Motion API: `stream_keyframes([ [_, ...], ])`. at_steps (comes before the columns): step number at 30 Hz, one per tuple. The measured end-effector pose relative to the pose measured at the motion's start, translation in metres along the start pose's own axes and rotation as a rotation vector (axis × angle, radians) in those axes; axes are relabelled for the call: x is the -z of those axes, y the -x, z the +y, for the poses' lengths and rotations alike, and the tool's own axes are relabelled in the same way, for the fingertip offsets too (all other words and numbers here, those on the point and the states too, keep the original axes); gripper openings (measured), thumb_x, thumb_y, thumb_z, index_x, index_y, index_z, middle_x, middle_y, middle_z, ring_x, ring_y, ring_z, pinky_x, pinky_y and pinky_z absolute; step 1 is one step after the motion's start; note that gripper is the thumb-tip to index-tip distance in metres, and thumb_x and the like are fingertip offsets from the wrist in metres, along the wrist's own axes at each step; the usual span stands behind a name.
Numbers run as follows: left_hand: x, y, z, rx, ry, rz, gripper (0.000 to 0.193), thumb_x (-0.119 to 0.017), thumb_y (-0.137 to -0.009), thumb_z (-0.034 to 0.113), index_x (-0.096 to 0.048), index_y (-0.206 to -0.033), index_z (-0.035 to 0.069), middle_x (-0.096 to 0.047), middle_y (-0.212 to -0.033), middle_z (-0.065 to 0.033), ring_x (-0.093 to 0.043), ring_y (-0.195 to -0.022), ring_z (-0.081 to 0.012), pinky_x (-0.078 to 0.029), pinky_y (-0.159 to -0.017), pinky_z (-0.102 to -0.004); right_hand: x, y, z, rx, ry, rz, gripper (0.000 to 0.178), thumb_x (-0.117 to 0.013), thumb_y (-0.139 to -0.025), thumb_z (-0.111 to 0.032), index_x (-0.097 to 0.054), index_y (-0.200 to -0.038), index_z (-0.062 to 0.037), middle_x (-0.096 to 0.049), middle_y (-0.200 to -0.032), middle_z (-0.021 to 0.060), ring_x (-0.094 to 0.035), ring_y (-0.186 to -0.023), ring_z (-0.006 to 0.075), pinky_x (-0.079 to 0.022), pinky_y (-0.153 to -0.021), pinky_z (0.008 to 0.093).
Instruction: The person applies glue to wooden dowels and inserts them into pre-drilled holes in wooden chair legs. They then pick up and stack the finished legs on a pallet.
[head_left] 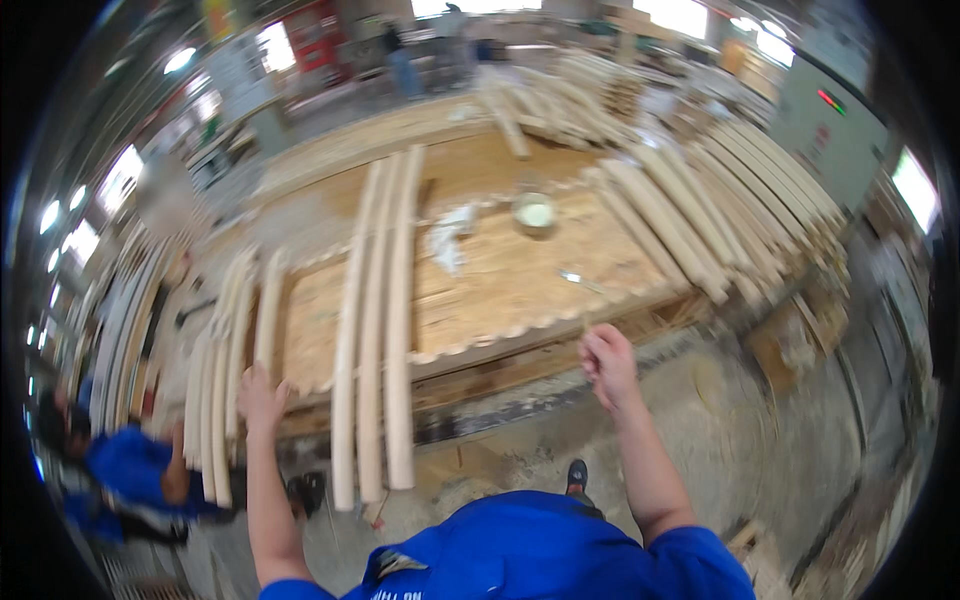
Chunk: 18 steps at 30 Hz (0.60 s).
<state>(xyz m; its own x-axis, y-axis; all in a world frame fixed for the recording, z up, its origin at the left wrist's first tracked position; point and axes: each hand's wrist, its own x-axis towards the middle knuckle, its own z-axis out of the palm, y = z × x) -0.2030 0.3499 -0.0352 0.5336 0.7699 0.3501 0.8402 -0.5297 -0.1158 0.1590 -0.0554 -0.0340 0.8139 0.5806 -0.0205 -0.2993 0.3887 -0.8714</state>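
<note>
Touching with loosely open left hand [262, 398] a wooden pole [269, 312], likely stiff and light, best gripped midway, beyond those fingers, and holding right hand [609, 368] nearly fisted, possibly around something too blurred to tell.

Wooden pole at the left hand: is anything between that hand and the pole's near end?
Nothing visible: the left hand is right at the wooden pole's near end. The three long poles lie to the right, clear of it.

blue shirt [520, 545] — white lettering [397, 595], cut off | grey cabinet [848, 145] — lit display [831, 101], blurred
</note>
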Motion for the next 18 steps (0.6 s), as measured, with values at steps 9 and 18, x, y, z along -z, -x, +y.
stream_keyframes([
  [9, 0.112, -0.063, 0.304, -0.521, 1.094, -0.453, 0.052, -0.061, -0.087, 0.022, -0.045, -0.132, 0.004, -0.062, -0.099, -0.0127, -0.060, -0.088, -0.0176, -0.049, -0.076, -0.0283, 0.116, 0.023, -0.056, 0.146, 0.007, 0.232, 0.008, -0.056, -0.091, -0.014, -0.052, -0.086, -0.0089, -0.054, -0.068, -0.0018, -0.043, -0.050, 0.0018, -0.031, -0.041, 0.0147],
  [18, 0.130, -0.035, 0.673, -0.748, 1.336, -0.848, 0.055, -0.060, -0.087, 0.033, -0.041, -0.134, 0.012, -0.058, -0.098, -0.0104, -0.058, -0.079, -0.0160, -0.050, -0.063, -0.0300, 0.257, 0.102, -0.112, 0.272, 0.110, 0.699, 0.007, -0.057, -0.089, -0.012, -0.052, -0.085, -0.0088, -0.053, -0.067, -0.0013, -0.043, -0.053, 0.0034, -0.032, -0.046, 0.0170],
])
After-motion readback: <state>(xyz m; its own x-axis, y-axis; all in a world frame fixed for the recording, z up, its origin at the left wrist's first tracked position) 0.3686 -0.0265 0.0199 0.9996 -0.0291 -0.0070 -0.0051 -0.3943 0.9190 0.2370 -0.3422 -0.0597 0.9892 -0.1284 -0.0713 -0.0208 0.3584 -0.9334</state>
